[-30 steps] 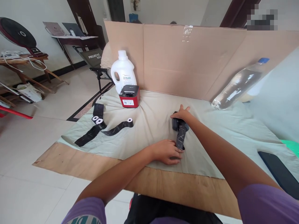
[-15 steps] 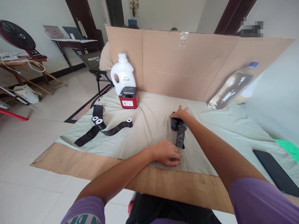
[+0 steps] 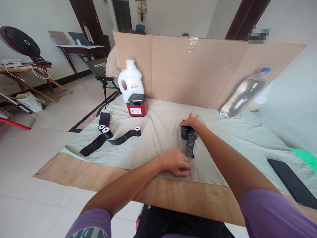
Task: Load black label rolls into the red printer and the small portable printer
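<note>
Head cam: your R hand (image 3: 190, 122), fingers apart, tops blk device (image 3: 184, 133); strip (image 3: 190, 145) is out, seemingly attached; L hand (image 3: 176, 162), fingers curled, by its end, grip unclear.

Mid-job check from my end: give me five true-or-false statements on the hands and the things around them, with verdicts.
1. The right hand is on the black device. True.
2. The left hand is gripping the red and black box. False: it is at the near end of the dark strip.
3. That box stands in front of the white jug. True.
4. The bottle has a red cap. False: its cap is blue.
5. The phone lies on the person's right. True.
</note>
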